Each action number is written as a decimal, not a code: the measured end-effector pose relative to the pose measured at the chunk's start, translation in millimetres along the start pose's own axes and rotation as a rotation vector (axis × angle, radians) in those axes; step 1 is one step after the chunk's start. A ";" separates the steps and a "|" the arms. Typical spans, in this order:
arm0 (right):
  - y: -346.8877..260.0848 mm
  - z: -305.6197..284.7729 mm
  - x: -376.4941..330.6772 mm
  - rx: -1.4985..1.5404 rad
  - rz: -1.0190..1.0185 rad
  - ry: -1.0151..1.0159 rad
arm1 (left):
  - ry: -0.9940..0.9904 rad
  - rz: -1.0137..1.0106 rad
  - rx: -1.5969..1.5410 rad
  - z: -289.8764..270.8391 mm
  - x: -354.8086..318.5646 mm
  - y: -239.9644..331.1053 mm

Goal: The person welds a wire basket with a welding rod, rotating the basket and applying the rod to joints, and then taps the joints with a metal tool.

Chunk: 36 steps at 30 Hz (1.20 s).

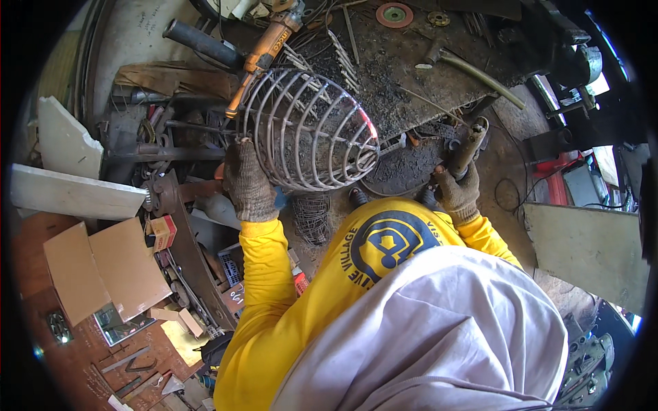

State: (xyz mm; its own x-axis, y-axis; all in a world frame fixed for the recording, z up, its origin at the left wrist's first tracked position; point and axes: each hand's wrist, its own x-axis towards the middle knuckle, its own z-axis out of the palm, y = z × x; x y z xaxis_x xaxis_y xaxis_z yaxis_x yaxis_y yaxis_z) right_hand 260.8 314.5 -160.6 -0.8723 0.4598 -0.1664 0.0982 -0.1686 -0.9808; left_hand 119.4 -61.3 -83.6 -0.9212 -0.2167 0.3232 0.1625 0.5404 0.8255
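A cage of bent metal rods (pixel 317 131), shaped like a tapered basket, lies tilted at the workbench edge with its narrow end to the right. My left hand (pixel 251 183), in a brown knit glove, is closed on its wide rim at the left. A short stretch of rod on its upper right side shows bright red and white. In my gloved right hand (pixel 458 193) is a worn welding electrode holder (pixel 470 145), gripped by its handle, apart from the cage. A thin rod (pixel 433 105) reaches from its jaw toward the bench. The cage hides part of my left fingers.
An orange angle grinder (pixel 269 46) lies just beyond the cage. The dark, gritty workbench (pixel 411 65) carries a hammer (pixel 480 74), a reddish grinding disc (pixel 395 15) and loose rods. Cardboard (pixel 110 267) and boards (pixel 75 192) crowd the left. A cable (pixel 510 192) trails at right.
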 end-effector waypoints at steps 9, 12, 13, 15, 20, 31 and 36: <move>5.5 -48.2 6.7 -0.010 0.018 -0.043 | 0.085 0.132 0.099 12.4 -42.5 87.3; 16.1 -64.2 10.6 -0.100 -0.016 -0.040 | 0.176 0.176 -0.055 22.3 -55.2 115.1; 17.4 -67.4 10.2 -0.088 -0.012 -0.039 | 0.189 0.172 -0.073 23.4 -57.8 115.9; 16.4 -73.0 8.4 -0.063 -0.004 -0.035 | 0.214 0.166 -0.110 21.5 -60.3 110.7; 17.4 -82.9 9.1 -0.015 0.006 -0.029 | 0.271 0.083 -0.375 24.6 -58.3 90.6; 15.5 -95.0 15.6 0.019 0.028 0.007 | -0.055 -0.013 -0.228 0.5 -36.3 24.6; 14.8 -93.7 18.5 0.012 0.043 0.008 | 0.129 -0.003 -0.351 27.2 -51.0 62.5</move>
State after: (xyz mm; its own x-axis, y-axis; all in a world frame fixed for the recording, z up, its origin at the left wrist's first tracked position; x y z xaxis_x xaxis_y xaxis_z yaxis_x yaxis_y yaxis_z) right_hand 290.9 402.2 -187.7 -0.8636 0.4589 -0.2089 0.1294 -0.1987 -0.9715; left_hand 166.9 5.6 -61.1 -0.8731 -0.3310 0.3580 0.2919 0.2332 0.9276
